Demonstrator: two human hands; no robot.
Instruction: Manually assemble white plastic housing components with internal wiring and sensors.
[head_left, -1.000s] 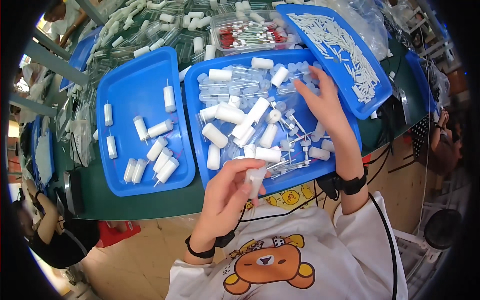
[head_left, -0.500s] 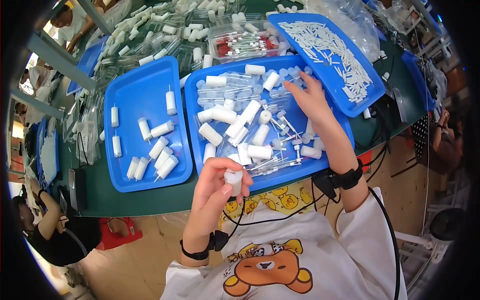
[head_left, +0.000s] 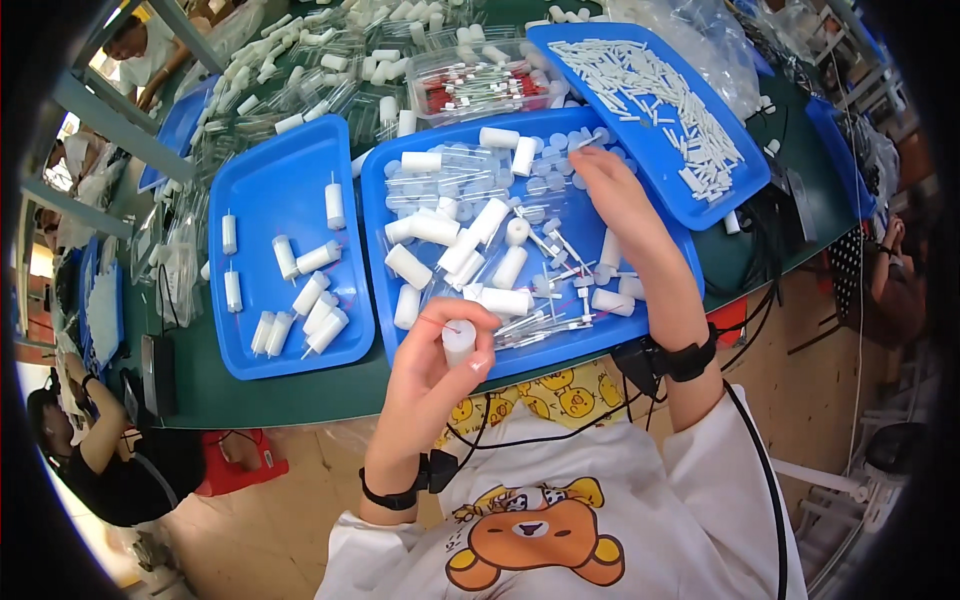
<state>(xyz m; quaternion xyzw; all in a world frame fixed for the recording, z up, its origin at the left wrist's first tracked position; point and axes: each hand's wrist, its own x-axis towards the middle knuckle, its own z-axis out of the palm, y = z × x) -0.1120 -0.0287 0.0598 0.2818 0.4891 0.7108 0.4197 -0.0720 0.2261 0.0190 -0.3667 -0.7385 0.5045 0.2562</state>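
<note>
In my left hand (head_left: 425,365), the fingers and thumb wrap round a white cylinder (head_left: 459,345), held upright at the near edge of the middle blue tray (head_left: 375,215). A thin red strand lies across the cylinder's top. My right hand (head_left: 612,190) reaches over that tray's far right part, among small translucent caps (head_left: 555,165). Its fingers are drawn together with the tips low at the caps; whatever is between them is hidden. White cylinders (head_left: 407,267), clear tubes and thin white-ended rods (head_left: 550,335) lie mixed in the same tray.
To the left, a blue tray (head_left: 280,170) holds several white cylinders with thin pins. A tilted blue tray (head_left: 740,175) of short white sticks overlaps the middle tray's far right corner. Behind stands a clear box (head_left: 480,85) of red and white pieces. Cables run from my wrist bands.
My right hand's fingers have come together from a spread pose and shifted slightly left over the caps. My left hand has turned the cylinder more upright, so its top shows.
</note>
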